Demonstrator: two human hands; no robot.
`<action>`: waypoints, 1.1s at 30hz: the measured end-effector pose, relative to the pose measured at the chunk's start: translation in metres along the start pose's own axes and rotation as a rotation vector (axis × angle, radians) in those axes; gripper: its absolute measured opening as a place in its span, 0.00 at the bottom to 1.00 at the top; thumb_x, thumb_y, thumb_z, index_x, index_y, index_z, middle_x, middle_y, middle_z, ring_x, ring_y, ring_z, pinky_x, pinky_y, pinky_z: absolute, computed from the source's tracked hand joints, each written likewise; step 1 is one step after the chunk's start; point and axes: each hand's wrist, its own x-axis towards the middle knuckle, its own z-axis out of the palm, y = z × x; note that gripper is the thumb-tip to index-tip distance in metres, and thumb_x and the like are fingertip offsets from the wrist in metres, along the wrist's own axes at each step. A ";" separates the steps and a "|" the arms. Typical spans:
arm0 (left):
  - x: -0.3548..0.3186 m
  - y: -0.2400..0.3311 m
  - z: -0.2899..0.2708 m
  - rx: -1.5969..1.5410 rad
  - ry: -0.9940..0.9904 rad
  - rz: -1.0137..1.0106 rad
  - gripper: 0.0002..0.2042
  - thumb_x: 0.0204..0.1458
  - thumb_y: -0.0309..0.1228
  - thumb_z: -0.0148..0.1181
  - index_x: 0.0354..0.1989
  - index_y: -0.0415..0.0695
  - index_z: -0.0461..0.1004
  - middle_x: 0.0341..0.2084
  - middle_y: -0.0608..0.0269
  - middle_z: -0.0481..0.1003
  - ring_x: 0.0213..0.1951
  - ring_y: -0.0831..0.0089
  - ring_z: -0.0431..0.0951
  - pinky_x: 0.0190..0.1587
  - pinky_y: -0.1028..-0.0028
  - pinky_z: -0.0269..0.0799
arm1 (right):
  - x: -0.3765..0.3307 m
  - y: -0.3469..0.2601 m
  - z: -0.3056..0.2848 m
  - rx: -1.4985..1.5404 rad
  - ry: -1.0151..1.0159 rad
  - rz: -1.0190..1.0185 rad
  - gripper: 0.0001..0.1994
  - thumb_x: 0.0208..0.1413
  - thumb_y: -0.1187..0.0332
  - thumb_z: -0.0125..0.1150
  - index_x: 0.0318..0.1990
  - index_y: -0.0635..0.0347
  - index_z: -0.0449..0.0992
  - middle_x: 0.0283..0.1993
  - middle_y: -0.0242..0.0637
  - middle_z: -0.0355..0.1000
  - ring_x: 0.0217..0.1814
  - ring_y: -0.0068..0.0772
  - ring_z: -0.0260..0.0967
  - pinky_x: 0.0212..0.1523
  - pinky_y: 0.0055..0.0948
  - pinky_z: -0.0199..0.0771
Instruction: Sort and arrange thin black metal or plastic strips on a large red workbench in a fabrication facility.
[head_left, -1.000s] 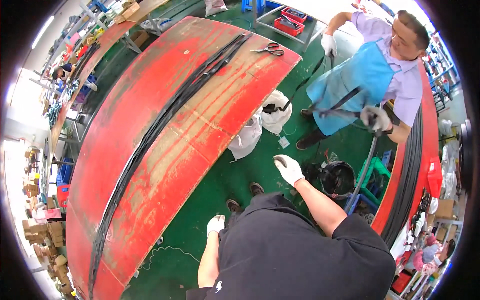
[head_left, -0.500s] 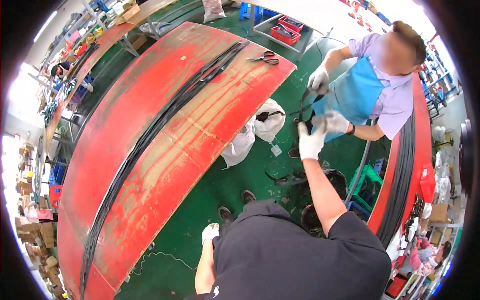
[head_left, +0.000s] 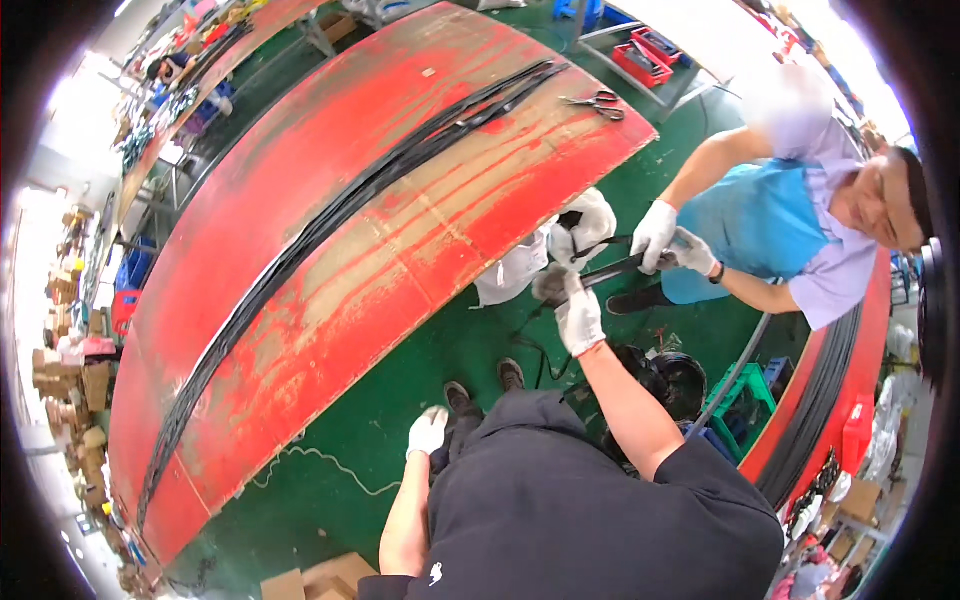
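My right hand [head_left: 578,312], in a white glove, is stretched forward and shut on the near end of a black cable bundle [head_left: 615,268]. A co-worker in a blue apron stands opposite and grips the same bundle with both gloved hands [head_left: 670,243]. The bundle runs level between us above the green floor. My left hand [head_left: 428,432], also gloved, hangs beside my hip with nothing in it. I am next to the end of a long red table [head_left: 420,250].
A long black cable strand [head_left: 330,215] lies along the red table, and scissors [head_left: 598,102] rest near its far corner. White bags [head_left: 520,268] hang at the table end. Black coils [head_left: 670,375] and a green stool [head_left: 745,385] stand on the floor to the right. A second red table [head_left: 850,400] also carries cables.
My right hand rose from near my waist to the co-worker's hands and closed on the black cable bundle. The co-worker leaned in. My left hand stayed at my hip.
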 end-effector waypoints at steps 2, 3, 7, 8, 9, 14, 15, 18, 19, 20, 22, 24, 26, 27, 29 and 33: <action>-0.006 0.095 -0.040 -0.255 0.100 0.178 0.24 0.70 0.44 0.56 0.66 0.40 0.77 0.65 0.44 0.77 0.67 0.50 0.77 0.69 0.62 0.71 | -0.022 0.012 0.023 0.196 -0.175 0.048 0.21 0.80 0.56 0.50 0.62 0.66 0.75 0.53 0.47 0.82 0.55 0.43 0.81 0.60 0.45 0.79; -0.010 0.131 -0.058 -0.316 0.148 0.280 0.24 0.70 0.41 0.56 0.70 0.43 0.74 0.68 0.46 0.75 0.68 0.51 0.76 0.72 0.63 0.68 | -0.032 0.011 0.040 0.242 -0.201 0.090 0.21 0.80 0.55 0.49 0.63 0.65 0.75 0.54 0.47 0.82 0.56 0.45 0.80 0.62 0.47 0.78; -0.020 0.264 -0.132 -0.674 0.068 0.586 0.22 0.70 0.34 0.58 0.71 0.42 0.71 0.63 0.50 0.77 0.67 0.63 0.75 0.69 0.64 0.69 | -0.072 -0.013 0.117 0.349 -0.270 0.214 0.22 0.80 0.53 0.48 0.64 0.63 0.74 0.58 0.45 0.80 0.60 0.42 0.78 0.64 0.45 0.76; -0.015 0.270 -0.142 -0.797 -0.056 0.683 0.21 0.70 0.34 0.57 0.69 0.41 0.72 0.61 0.52 0.78 0.65 0.66 0.76 0.69 0.66 0.70 | -0.078 -0.011 0.135 0.340 -0.254 0.247 0.22 0.80 0.53 0.48 0.64 0.62 0.75 0.58 0.43 0.81 0.60 0.40 0.78 0.64 0.44 0.76; -0.009 0.268 -0.137 -0.843 -0.005 0.703 0.19 0.71 0.35 0.56 0.66 0.40 0.74 0.56 0.54 0.79 0.60 0.68 0.76 0.65 0.67 0.72 | -0.082 -0.009 0.146 0.198 -0.222 0.235 0.21 0.80 0.53 0.48 0.62 0.60 0.76 0.56 0.40 0.81 0.59 0.38 0.78 0.65 0.42 0.75; -0.033 0.207 -0.166 -0.772 -0.335 0.471 0.19 0.73 0.47 0.56 0.44 0.42 0.81 0.32 0.68 0.82 0.37 0.80 0.78 0.45 0.70 0.76 | -0.095 -0.045 0.203 0.312 -0.371 0.183 0.21 0.76 0.51 0.55 0.57 0.61 0.79 0.51 0.44 0.82 0.55 0.49 0.79 0.62 0.49 0.76; -0.042 0.180 -0.167 -0.787 -0.358 0.477 0.18 0.72 0.47 0.57 0.44 0.42 0.82 0.31 0.69 0.82 0.36 0.79 0.78 0.43 0.71 0.76 | -0.088 -0.055 0.210 0.331 -0.478 0.131 0.20 0.76 0.52 0.56 0.56 0.61 0.80 0.50 0.44 0.82 0.55 0.49 0.79 0.63 0.49 0.76; -0.087 0.098 -0.203 -0.762 -0.381 0.407 0.17 0.69 0.45 0.59 0.44 0.42 0.83 0.28 0.71 0.81 0.34 0.78 0.78 0.40 0.73 0.75 | -0.065 -0.096 0.223 0.303 -0.415 0.006 0.18 0.74 0.54 0.58 0.53 0.61 0.82 0.50 0.44 0.83 0.55 0.47 0.80 0.65 0.48 0.76; -0.102 0.068 -0.217 -0.721 -0.372 0.349 0.15 0.67 0.42 0.61 0.42 0.41 0.83 0.28 0.70 0.81 0.33 0.79 0.78 0.39 0.75 0.75 | -0.053 -0.110 0.225 0.313 -0.357 -0.086 0.18 0.75 0.53 0.57 0.53 0.60 0.82 0.51 0.43 0.83 0.56 0.46 0.80 0.66 0.48 0.76; -0.107 0.025 -0.214 -0.771 -0.348 0.364 0.15 0.67 0.42 0.64 0.41 0.40 0.82 0.28 0.69 0.81 0.31 0.81 0.77 0.36 0.75 0.74 | -0.050 -0.110 0.236 0.324 -0.304 -0.178 0.18 0.75 0.53 0.57 0.54 0.59 0.82 0.51 0.42 0.83 0.56 0.45 0.80 0.67 0.48 0.76; -0.135 -0.026 -0.237 -0.867 -0.262 0.287 0.15 0.67 0.42 0.64 0.38 0.40 0.82 0.26 0.68 0.80 0.28 0.81 0.76 0.34 0.75 0.74 | -0.080 -0.067 0.261 0.233 -0.362 -0.234 0.18 0.76 0.54 0.55 0.54 0.58 0.82 0.52 0.41 0.83 0.57 0.44 0.80 0.67 0.48 0.76; -0.156 -0.057 -0.267 -0.902 -0.153 0.315 0.16 0.67 0.42 0.64 0.38 0.40 0.81 0.25 0.68 0.79 0.26 0.81 0.75 0.32 0.75 0.73 | -0.132 -0.001 0.295 0.159 -0.512 -0.197 0.18 0.77 0.54 0.54 0.56 0.57 0.81 0.54 0.39 0.83 0.59 0.41 0.79 0.66 0.45 0.77; -0.172 -0.079 -0.300 -0.934 -0.057 0.353 0.17 0.67 0.44 0.64 0.37 0.41 0.81 0.23 0.68 0.77 0.23 0.81 0.74 0.30 0.75 0.72 | -0.203 0.096 0.325 0.120 -0.607 0.041 0.18 0.78 0.54 0.53 0.59 0.57 0.80 0.55 0.38 0.81 0.60 0.39 0.78 0.64 0.43 0.78; -0.180 -0.090 -0.319 -0.943 -0.036 0.369 0.17 0.67 0.45 0.64 0.37 0.41 0.81 0.23 0.68 0.77 0.24 0.81 0.74 0.31 0.75 0.72 | -0.241 0.141 0.345 0.083 -0.617 0.156 0.18 0.78 0.55 0.53 0.61 0.58 0.79 0.58 0.40 0.80 0.62 0.39 0.76 0.66 0.43 0.76; -0.202 -0.119 -0.342 -0.964 0.009 0.387 0.17 0.67 0.45 0.63 0.38 0.41 0.82 0.23 0.69 0.76 0.24 0.81 0.75 0.31 0.74 0.72 | -0.306 0.202 0.392 0.043 -0.570 0.300 0.20 0.79 0.56 0.52 0.63 0.62 0.76 0.61 0.45 0.77 0.64 0.43 0.74 0.68 0.48 0.74; -0.232 -0.193 -0.376 -0.950 0.058 0.463 0.17 0.67 0.43 0.62 0.38 0.39 0.82 0.23 0.67 0.78 0.27 0.78 0.76 0.32 0.72 0.73 | -0.337 0.258 0.476 0.043 -0.609 0.376 0.19 0.78 0.55 0.51 0.56 0.62 0.78 0.53 0.44 0.81 0.56 0.44 0.78 0.61 0.48 0.77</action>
